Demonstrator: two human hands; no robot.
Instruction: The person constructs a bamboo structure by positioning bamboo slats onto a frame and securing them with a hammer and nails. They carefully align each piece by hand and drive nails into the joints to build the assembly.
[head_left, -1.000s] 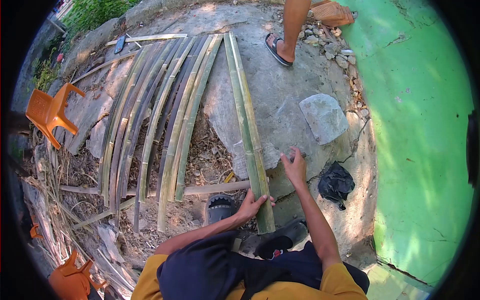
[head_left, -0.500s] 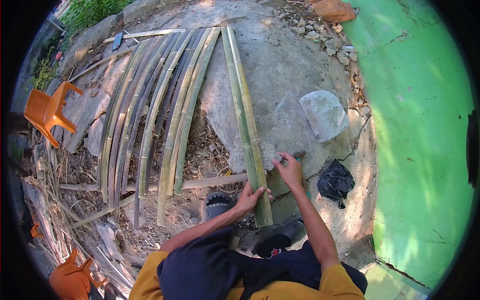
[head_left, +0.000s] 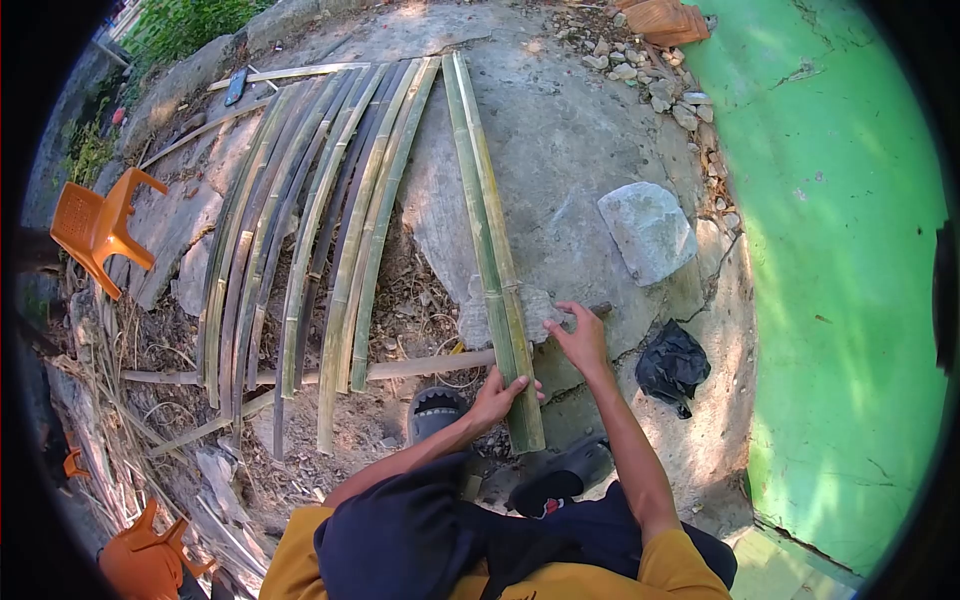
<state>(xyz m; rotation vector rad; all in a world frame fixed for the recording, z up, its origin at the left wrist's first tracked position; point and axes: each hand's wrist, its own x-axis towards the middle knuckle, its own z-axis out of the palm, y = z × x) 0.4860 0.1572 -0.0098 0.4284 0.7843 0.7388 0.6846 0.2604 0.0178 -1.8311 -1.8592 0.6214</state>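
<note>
A long split bamboo pole [head_left: 497, 270], green and yellowish, runs from the far ground toward my body. My left hand [head_left: 497, 398] is closed around its near end, with the thumb on top and fingertips showing at the right edge. My right hand [head_left: 580, 338] hovers just right of the pole, its thumb and index finger curved and apart, with nothing visible between them. A brown, blunt-ended object [head_left: 601, 309] shows behind this hand; the rest of it is hidden. Several bamboo strips [head_left: 345, 240] lie side by side to the left, across a wooden crosspiece [head_left: 430, 364].
A pale stone block [head_left: 648, 232] and a crumpled black plastic bag [head_left: 672, 366] lie to the right. Beyond them is a green painted floor [head_left: 830, 300]. Orange chairs [head_left: 105, 225] stand at left. A phone [head_left: 236, 87] rests near the far strips.
The view shifts very slightly. My right hand moves a little, covering green bits seen beside it earlier. My left hand keeps its grip on the bamboo pole.
</note>
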